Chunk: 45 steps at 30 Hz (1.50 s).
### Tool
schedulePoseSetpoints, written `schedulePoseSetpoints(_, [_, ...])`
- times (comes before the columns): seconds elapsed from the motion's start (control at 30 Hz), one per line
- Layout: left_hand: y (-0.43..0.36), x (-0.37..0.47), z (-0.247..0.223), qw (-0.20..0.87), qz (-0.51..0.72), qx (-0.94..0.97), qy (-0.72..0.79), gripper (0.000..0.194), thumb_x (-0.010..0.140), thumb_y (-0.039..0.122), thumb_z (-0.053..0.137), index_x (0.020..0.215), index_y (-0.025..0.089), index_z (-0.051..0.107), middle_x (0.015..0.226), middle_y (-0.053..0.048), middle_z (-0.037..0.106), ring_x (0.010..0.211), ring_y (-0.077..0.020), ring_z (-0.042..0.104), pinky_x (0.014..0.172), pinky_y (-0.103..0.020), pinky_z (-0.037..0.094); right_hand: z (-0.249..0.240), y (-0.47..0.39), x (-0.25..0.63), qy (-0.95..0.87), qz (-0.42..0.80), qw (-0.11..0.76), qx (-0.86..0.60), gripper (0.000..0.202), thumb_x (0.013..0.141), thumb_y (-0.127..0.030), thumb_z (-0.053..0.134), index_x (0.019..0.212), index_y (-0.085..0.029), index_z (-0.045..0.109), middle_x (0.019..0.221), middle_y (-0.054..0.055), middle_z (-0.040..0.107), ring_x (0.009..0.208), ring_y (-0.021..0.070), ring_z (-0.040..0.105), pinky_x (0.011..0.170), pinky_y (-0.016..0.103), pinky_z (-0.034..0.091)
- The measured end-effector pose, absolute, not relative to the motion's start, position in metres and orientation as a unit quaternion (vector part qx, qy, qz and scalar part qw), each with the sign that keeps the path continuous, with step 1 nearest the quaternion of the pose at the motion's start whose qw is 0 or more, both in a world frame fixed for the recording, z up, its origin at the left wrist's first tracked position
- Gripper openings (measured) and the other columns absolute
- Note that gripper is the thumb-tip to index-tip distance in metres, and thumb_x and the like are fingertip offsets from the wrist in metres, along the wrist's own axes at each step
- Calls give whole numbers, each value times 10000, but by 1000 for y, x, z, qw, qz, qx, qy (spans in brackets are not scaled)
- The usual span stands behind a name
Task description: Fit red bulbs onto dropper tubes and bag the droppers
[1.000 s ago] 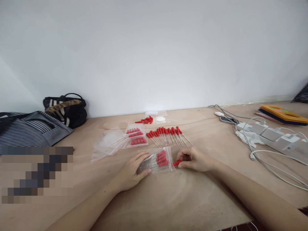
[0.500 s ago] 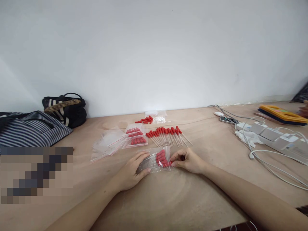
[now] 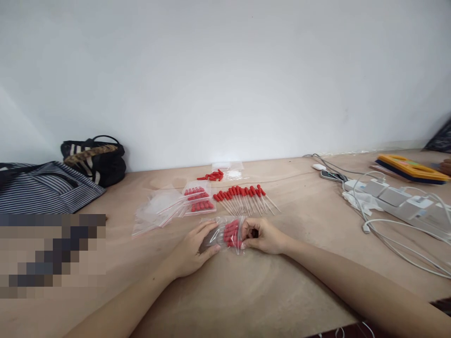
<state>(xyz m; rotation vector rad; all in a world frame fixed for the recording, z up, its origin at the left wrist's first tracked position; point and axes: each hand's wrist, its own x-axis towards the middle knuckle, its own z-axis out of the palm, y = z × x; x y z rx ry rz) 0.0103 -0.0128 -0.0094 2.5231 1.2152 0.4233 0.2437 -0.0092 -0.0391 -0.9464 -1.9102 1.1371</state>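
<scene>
A clear zip bag (image 3: 219, 234) with several red-capped clear droppers lies flat on the table between my hands. My left hand (image 3: 192, 249) rests on the bag's left end, thumb and fingers spread apart. At the bag's open-looking right edge, my right hand (image 3: 266, 235) has thumb and index finger closed at the end of the lowest red cap (image 3: 234, 244). Just beyond lies a fanned row of red-capped droppers (image 3: 243, 193). Left of that row are filled bags (image 3: 200, 197) overlapping flat clear bags (image 3: 158, 206).
Loose red caps (image 3: 211, 176) and clear tubes (image 3: 234, 174) lie near the wall. A power strip (image 3: 405, 206) with white cables and a yellow-and-blue object (image 3: 412, 168) are at the right. A striped bag (image 3: 45, 188) and black bag (image 3: 105, 164) stand left. Another person's hand (image 3: 446, 166) shows far right.
My right hand has moved left, and the red caps have shifted left, deeper into the bag. My left hand has stayed nearly in place.
</scene>
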Motion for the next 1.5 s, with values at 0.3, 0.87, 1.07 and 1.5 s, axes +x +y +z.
schedulePoseSetpoints(0.3, [-12, 10, -8, 132, 154, 890, 409, 457, 808, 352, 490, 1232, 197, 418, 1277, -85, 473, 1160, -248, 437, 961, -414, 374, -39, -8, 236, -754, 385, 363, -390, 190, 624, -229, 686, 606, -167, 507, 592, -41, 528, 524, 74, 443, 488, 189, 352])
schedulePoseSetpoints(0.87, [-13, 10, -13, -14, 291, 922, 257, 292, 804, 257, 530, 1091, 199, 531, 1052, -89, 577, 992, -219, 527, 844, -399, 443, -25, -2, 262, -833, 185, 364, -374, 358, 676, -353, 665, 980, -181, 588, 928, 65, 540, 817, 158, 531, 711, 298, 445])
schedulePoseSetpoints(1.07, [-31, 31, -13, -107, 249, 952, 146, 174, 841, 180, 448, 954, 166, 579, 672, -14, 559, 576, -125, 512, 536, -250, 447, -34, 1, 248, -854, 213, 354, -318, 412, 672, -358, 669, 1048, -205, 600, 1070, 83, 547, 982, 191, 527, 861, 341, 413])
schedulePoseSetpoints(1.5, [-38, 8, -10, -222, 183, 954, 85, 230, 873, 67, 331, 852, 90, 559, 678, -43, 597, 541, -129, 522, 460, -243, 434, -32, -19, 213, -850, 81, 320, -410, 345, 626, -488, 651, 800, -192, 614, 760, 14, 533, 634, 119, 513, 551, 231, 364])
